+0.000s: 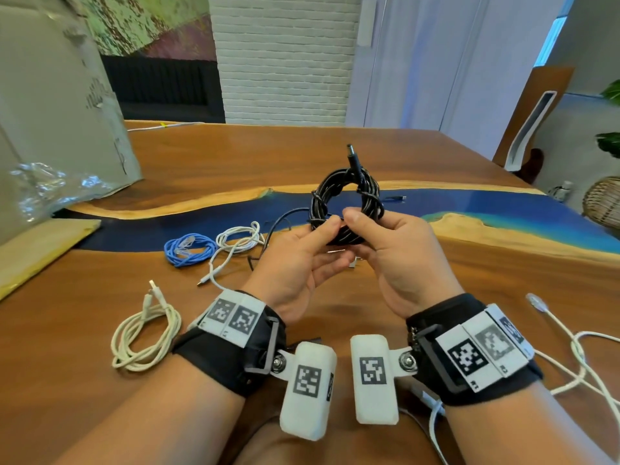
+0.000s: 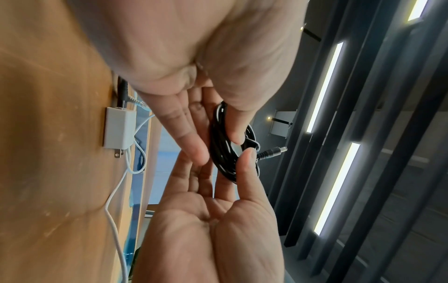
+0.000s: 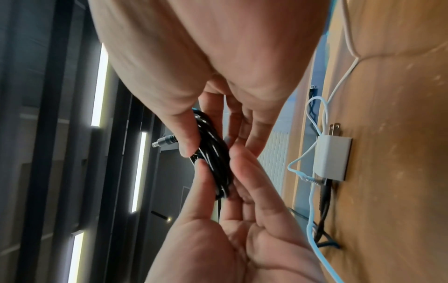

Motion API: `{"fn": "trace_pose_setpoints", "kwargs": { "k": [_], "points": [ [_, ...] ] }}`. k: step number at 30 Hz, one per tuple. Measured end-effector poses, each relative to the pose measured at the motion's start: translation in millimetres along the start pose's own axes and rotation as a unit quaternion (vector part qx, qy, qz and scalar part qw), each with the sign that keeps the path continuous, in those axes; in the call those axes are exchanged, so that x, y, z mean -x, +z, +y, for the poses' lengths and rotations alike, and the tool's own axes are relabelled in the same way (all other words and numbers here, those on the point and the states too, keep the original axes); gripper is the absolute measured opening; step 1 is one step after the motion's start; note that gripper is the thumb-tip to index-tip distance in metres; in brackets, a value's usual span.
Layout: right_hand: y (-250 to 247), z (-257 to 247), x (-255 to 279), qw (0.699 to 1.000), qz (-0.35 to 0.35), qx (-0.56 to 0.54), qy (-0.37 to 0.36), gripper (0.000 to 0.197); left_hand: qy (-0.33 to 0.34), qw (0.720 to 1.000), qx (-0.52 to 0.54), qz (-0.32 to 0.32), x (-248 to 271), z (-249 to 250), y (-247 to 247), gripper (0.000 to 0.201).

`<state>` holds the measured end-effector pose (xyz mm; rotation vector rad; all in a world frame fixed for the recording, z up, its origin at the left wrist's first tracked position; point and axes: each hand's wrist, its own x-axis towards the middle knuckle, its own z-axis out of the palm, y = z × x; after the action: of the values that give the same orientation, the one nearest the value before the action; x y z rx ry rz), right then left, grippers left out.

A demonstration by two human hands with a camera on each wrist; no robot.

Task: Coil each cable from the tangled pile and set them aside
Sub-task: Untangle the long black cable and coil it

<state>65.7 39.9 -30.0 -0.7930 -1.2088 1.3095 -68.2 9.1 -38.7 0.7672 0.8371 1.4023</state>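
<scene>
Black cable coil (image 1: 345,204) pinched by left hand (image 1: 302,263) and right hand (image 1: 396,260), palms facing.

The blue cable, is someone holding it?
No, the blue cable lies coiled on the table; both hands hold the black cable.

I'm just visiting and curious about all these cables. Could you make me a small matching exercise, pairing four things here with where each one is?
Things:
1. black cable
2. blue cable
3. cream cable
4. white charger plug

Places:
A. lying on the table at the near left, loosely coiled
B. on the table beneath the hands
C. held up as a coil between left hand and right hand
D. coiled beside a white cable, by the blue strip

Pairs: 1-C, 2-D, 3-A, 4-B
</scene>
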Motion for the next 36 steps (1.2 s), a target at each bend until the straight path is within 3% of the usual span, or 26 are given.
{"fn": "trace_pose_setpoints", "kwargs": {
  "k": [6, 10, 17, 21, 26, 29, 33, 36],
  "points": [
    [-3.6, -1.5, 0.0, 0.998, 0.007, 0.057, -0.031, 0.012, 0.007, 0.999, -0.020, 0.024, 0.1, 3.9, 2.1, 0.029],
    [-0.7, -3.7, 0.0, 0.997, -0.030, 0.002, -0.072, 0.026, -0.001, 1.000, -0.018, 0.017, 1.1, 5.6, 3.0, 0.031],
    [6.5, -6.4, 4.4, 0.988, -0.077, -0.130, -0.015, 0.011, -0.027, 0.999, -0.025, -0.007, 2.8, 4.1, 4.7, 0.029],
    [2.4, -6.0, 1.5, 0.995, -0.085, 0.010, -0.048, 0.043, -0.001, 1.000, -0.027, -0.011, 0.9, 3.5, -0.2, 0.030],
    [-14.0, -8.7, -2.5, 0.986, -0.058, 0.150, -0.035, 0.055, 0.047, 0.999, -0.022, -0.001, -1.3, 4.7, -0.4, 0.016],
    [-24.9, -16.2, -4.2, 0.974, -0.061, 0.217, 0.014, 0.047, 0.058, 0.998, -0.033, 0.014, -2.6, 2.7, 0.6, 0.014],
    [-20.0, -19.2, -1.5, 0.990, -0.053, 0.118, 0.055, 0.046, 0.058, 0.998, -0.017, 0.034, -3.6, 4.8, -0.3, 0.016],
    [-14.4, -20.7, -3.5, 0.990, -0.052, -0.083, 0.105, 0.048, 0.047, 0.998, 0.016, 0.050, -3.0, 10.1, -3.2, 0.017]
  ]
}}
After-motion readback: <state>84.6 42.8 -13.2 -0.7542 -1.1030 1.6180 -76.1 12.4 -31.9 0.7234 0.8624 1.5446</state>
